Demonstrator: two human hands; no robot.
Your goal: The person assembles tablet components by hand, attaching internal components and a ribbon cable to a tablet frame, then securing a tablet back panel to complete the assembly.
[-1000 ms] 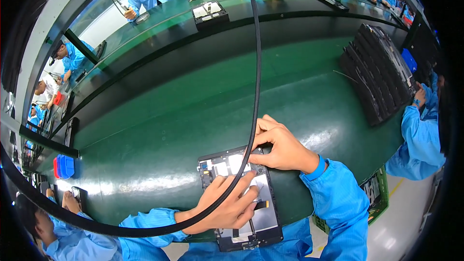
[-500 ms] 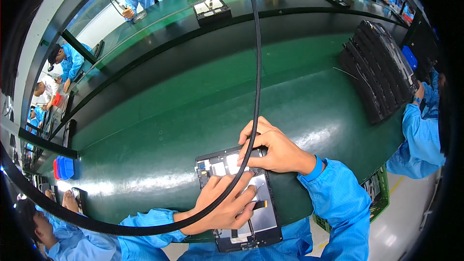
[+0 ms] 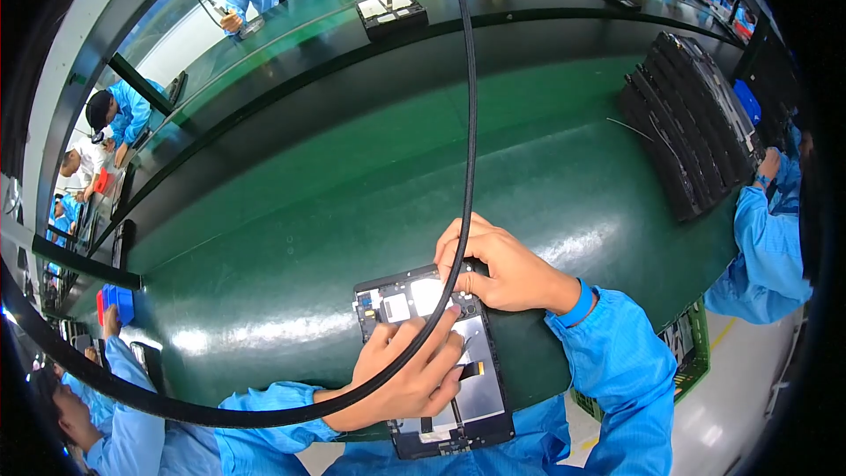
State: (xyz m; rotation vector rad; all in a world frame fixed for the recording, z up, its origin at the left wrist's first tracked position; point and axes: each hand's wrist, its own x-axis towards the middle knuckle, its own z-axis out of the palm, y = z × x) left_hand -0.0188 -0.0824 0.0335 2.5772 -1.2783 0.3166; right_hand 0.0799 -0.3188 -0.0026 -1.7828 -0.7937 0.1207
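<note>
An opened tablet (image 3: 483, 392) with a black frame, pale inner panels and exposed parts lies at the bench's near edge. My left hand (image 3: 407, 372) rests across its left and middle part, fingers apart and slightly bent, fingertips on the inner parts. At the tablet's top edge, my right hand (image 3: 504, 271) has thumb and fingers drawn together in a pinch. Whatever is between those fingertips is too small or hidden to make out. A black cable (image 3: 468, 123) hangs across the view, covering parts of both hands.
A leaning stack of black tablet-like units (image 3: 692, 128) stands at the right of the green bench (image 3: 335, 211). One more opened device (image 3: 390, 11) sits on the far ledge. A blue bin (image 3: 118, 304) is at left, a green crate (image 3: 693, 348) below right. Co-workers sit around.
My right thumb has drawn up closer to its fingers at the tablet's top edge. My left hand stays nearly still. At lower left, a co-worker's hand has reached to the blue bin.
</note>
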